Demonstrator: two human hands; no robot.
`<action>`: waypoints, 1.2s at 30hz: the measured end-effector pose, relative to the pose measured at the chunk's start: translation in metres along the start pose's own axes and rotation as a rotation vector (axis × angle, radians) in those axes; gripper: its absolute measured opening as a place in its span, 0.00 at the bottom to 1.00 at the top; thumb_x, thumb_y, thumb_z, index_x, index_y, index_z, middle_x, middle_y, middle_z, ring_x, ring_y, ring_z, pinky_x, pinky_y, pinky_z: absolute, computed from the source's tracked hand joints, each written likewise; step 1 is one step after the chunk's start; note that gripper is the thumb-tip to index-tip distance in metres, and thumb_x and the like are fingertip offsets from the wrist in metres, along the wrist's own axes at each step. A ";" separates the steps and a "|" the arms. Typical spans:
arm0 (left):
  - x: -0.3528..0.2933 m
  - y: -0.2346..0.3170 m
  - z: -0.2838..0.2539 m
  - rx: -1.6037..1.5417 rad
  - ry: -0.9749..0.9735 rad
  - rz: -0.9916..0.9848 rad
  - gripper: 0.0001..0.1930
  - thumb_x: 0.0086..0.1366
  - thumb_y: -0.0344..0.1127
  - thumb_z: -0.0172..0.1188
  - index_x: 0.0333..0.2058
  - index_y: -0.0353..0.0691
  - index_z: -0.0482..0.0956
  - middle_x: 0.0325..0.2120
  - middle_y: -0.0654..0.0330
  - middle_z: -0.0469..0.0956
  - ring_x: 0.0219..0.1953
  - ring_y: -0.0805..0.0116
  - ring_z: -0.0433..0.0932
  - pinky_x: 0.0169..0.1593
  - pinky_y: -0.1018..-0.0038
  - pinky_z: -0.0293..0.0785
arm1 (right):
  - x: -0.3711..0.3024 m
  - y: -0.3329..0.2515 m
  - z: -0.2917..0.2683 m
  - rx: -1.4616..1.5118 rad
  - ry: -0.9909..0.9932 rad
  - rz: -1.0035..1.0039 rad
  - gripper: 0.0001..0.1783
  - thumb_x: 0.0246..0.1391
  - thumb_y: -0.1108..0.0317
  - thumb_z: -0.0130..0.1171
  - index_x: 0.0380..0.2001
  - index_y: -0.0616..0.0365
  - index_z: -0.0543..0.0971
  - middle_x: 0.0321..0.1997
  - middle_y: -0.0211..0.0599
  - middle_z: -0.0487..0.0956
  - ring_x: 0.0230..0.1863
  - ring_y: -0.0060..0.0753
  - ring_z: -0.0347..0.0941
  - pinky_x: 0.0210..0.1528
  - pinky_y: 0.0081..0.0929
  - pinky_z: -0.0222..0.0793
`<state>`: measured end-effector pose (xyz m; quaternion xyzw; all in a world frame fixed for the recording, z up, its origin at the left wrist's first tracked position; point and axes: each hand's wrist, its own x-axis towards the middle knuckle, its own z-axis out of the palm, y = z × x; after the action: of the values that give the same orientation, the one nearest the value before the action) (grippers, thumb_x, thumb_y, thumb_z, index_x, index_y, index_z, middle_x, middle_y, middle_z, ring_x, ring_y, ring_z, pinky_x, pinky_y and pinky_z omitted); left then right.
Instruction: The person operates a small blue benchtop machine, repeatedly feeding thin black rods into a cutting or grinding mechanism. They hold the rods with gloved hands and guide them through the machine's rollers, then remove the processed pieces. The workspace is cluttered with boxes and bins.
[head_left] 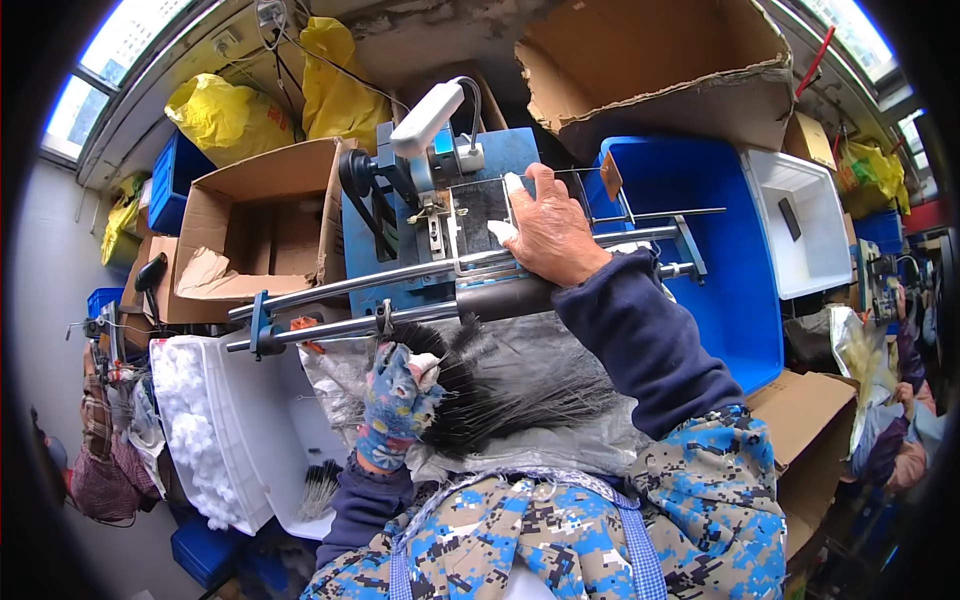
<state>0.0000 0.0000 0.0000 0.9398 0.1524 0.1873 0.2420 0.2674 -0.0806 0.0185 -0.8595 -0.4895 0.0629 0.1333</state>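
My right hand (555, 228) rests on the dark flat plate (482, 215) of a blue bench machine (365, 235). Its fingers are apart, and white wrapping covers the thumb and one fingertip. In a blue patterned glove, my left hand (400, 400) is closed just below the front metal rail (340, 330); what its fingers grip, if anything, is hidden. Beside that glove a large bundle of thin dark wire-like strands (480, 400) lies across a grey-white sheet (540, 445) over my lap. A white lamp-like head (428, 118) stands above the machine.
Left of me stand an open cardboard box (255, 190) and white bins (235, 430), one with fluffy white pieces. On the right are a deep blue bin (745, 300) and a white tub (805, 220). A larger carton (660, 80) sits behind. Other people work at both sides.
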 end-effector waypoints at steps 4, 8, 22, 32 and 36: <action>-0.009 0.005 -0.008 -0.099 0.083 -0.089 0.12 0.48 0.22 0.61 0.34 0.41 0.76 0.26 0.56 0.75 0.29 0.58 0.75 0.32 0.69 0.70 | 0.000 0.001 0.013 0.055 0.048 -0.033 0.37 0.41 0.58 0.63 0.51 0.68 0.64 0.46 0.52 0.63 0.41 0.49 0.71 0.38 0.38 0.71; -0.015 0.010 -0.008 -0.201 0.093 -0.149 0.14 0.48 0.20 0.59 0.36 0.40 0.76 0.26 0.55 0.74 0.28 0.59 0.75 0.30 0.69 0.69 | -0.001 -0.014 0.014 0.064 0.030 -0.043 0.35 0.49 0.56 0.57 0.52 0.72 0.62 0.43 0.53 0.63 0.36 0.48 0.74 0.38 0.34 0.72; -0.016 0.012 -0.027 -0.215 0.161 -0.215 0.14 0.48 0.19 0.61 0.35 0.39 0.75 0.26 0.56 0.74 0.26 0.62 0.74 0.29 0.72 0.69 | 0.015 -0.033 0.023 0.073 0.036 -0.152 0.38 0.48 0.53 0.56 0.52 0.76 0.60 0.43 0.58 0.66 0.32 0.50 0.75 0.34 0.34 0.73; -0.015 0.011 -0.012 -0.232 0.174 -0.169 0.08 0.54 0.23 0.60 0.34 0.37 0.74 0.24 0.60 0.76 0.25 0.73 0.74 0.29 0.79 0.69 | 0.008 0.024 -0.012 -0.027 0.208 -0.195 0.17 0.45 0.59 0.59 0.33 0.60 0.74 0.38 0.43 0.71 0.42 0.44 0.67 0.39 0.40 0.63; -0.023 0.008 -0.009 -0.300 0.204 -0.259 0.09 0.55 0.22 0.59 0.35 0.36 0.73 0.26 0.59 0.76 0.26 0.73 0.74 0.30 0.80 0.70 | 0.025 0.040 -0.021 -0.241 0.200 -0.122 0.17 0.47 0.64 0.58 0.40 0.59 0.74 0.37 0.38 0.74 0.40 0.39 0.67 0.40 0.36 0.63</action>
<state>-0.0229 -0.0117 0.0049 0.8419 0.2659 0.2695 0.3846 0.3177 -0.0824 0.0271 -0.8398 -0.5291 -0.0904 0.0812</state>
